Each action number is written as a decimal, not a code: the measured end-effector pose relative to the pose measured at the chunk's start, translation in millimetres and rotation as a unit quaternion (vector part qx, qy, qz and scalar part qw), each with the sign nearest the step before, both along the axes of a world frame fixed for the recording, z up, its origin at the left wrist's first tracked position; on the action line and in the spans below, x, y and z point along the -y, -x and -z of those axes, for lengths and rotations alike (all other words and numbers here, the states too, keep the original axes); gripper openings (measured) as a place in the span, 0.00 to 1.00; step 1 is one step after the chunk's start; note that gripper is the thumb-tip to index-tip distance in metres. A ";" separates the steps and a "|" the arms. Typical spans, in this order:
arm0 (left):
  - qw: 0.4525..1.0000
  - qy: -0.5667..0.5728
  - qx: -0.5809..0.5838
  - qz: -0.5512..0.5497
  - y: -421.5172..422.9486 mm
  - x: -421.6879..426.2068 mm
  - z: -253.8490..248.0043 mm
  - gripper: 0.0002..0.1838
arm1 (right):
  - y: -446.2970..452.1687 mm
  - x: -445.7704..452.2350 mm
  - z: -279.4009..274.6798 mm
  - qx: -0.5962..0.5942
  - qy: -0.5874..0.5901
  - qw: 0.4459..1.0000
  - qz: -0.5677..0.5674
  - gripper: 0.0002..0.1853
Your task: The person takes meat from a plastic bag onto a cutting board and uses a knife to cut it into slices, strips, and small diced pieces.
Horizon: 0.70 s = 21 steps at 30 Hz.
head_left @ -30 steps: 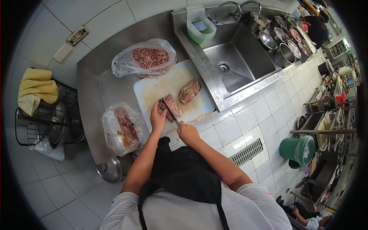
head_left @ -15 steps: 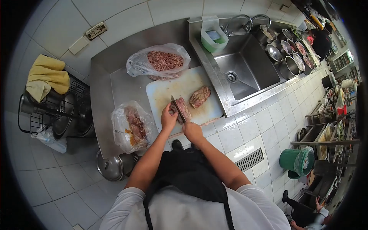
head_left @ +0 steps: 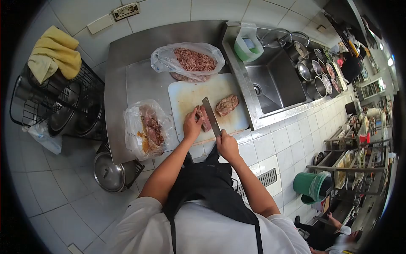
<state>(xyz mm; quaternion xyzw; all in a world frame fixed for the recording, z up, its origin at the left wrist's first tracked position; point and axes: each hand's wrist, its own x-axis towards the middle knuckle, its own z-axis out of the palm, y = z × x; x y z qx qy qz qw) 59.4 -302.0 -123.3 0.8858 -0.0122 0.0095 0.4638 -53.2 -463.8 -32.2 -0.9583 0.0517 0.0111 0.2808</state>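
Observation:
My right hand (head_left: 227, 146) is wrapped round the handle of a knife (head_left: 211, 116), whose broad blade lies along the right side of a piece of meat (head_left: 204, 119). On the left side of that meat, my left hand (head_left: 193, 125) presses with bent fingers and holds it on the white cutting board (head_left: 181, 94). A second, larger piece of meat (head_left: 227, 105) rests on the board to the right of the blade. Behind the board, ground meat (head_left: 195, 59) shows in an open plastic bag. Another clear bag (head_left: 146, 129) with meat lies at the left.
Right of the board is a steel sink (head_left: 275, 80), with a green container (head_left: 248, 48) at its back left corner. Several metal pots (head_left: 316, 88) stand beyond it. A wire rack (head_left: 25, 99) with a yellow cloth is at far left. Another person (head_left: 325, 236) is at lower right.
The knife has shifted from on top of the meat to its right side. My left hand still holds the meat. The camera view has shifted, and the person at lower right has moved an arm.

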 end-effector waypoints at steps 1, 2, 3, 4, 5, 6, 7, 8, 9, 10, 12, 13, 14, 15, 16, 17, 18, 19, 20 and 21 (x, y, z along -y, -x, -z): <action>1.000 -0.012 0.009 -0.001 1.7 1.1 0.7 0.33 | -3.8 -1.5 0.7 -0.001 0.003 1.000 -0.004 0.12; 1.000 0.005 -0.007 -0.001 4.1 1.6 2.2 0.33 | -5.5 -3.0 1.9 -0.005 0.005 1.000 -0.007 0.11; 0.999 0.022 -0.024 -0.002 5.1 1.7 0.4 0.33 | -7.9 -3.7 3.5 -0.009 0.012 1.000 -0.013 0.11; 0.998 0.038 -0.041 -0.003 5.9 1.5 -1.7 0.33 | -10.0 -4.9 5.4 -0.013 0.017 1.000 -0.017 0.11; 0.999 0.034 -0.022 -0.004 5.4 1.7 -3.2 0.33 | -12.2 -6.1 7.4 -0.017 0.022 0.999 -0.021 0.11; 1.000 0.028 -0.003 -0.003 5.0 2.1 0.8 0.33 | -13.9 -7.2 7.7 -0.018 0.019 0.999 -0.024 0.10; 1.000 0.023 0.017 0.001 4.9 2.1 4.2 0.33 | -15.7 -7.5 7.4 -0.019 0.015 0.999 -0.025 0.10; 1.000 0.024 0.013 0.005 4.2 1.6 7.0 0.33 | -17.0 -7.3 6.2 -0.018 0.013 0.999 -0.026 0.10; 1.000 0.025 0.009 0.011 3.1 1.4 7.8 0.33 | -17.0 -7.2 6.0 -0.026 0.013 0.999 -0.028 0.10; 1.000 0.026 0.006 0.016 2.3 1.7 8.4 0.32 | -17.4 -7.4 5.5 -0.034 0.014 0.999 -0.030 0.10; 0.998 -0.010 0.059 0.017 1.7 0.9 11.4 0.32 | -18.2 -7.6 6.2 -0.042 0.014 0.999 -0.033 0.10; 0.996 -0.029 0.085 0.016 1.3 0.8 13.7 0.32 | -18.2 -7.7 7.0 -0.042 0.012 0.999 -0.033 0.10; 0.997 -0.019 0.072 0.015 1.7 0.9 15.9 0.32 | -18.2 -8.0 7.8 -0.042 0.010 0.999 -0.034 0.10; 0.998 -0.009 0.059 0.013 2.6 0.7 11.0 0.32 | -18.5 -8.4 7.1 -0.046 0.009 0.998 -0.035 0.10; 0.999 0.000 0.046 0.012 3.5 0.7 6.0 0.32 | -18.4 -8.8 6.2 -0.051 0.007 0.998 -0.036 0.10; 0.999 0.001 0.034 0.015 3.8 0.8 0.9 0.32 | -18.6 -9.5 5.5 -0.056 0.006 0.998 -0.036 0.11; 1.000 0.002 0.023 0.019 3.6 0.3 -2.6 0.33 | -19.1 -11.0 5.8 -0.062 0.003 0.998 -0.031 0.10; 1.000 0.003 0.011 0.022 3.0 -0.1 -5.9 0.33 | -19.7 -12.6 6.2 -0.068 0.001 0.997 -0.027 0.10; 1.000 0.000 -0.001 0.029 2.2 -0.7 -8.8 0.33 | -20.6 -13.5 6.8 -0.075 -0.002 0.997 -0.023 0.10; 0.999 -0.004 -0.013 0.036 1.5 -1.8 -12.1 0.33 | -22.2 -13.8 7.5 -0.075 -0.003 0.997 -0.025 0.10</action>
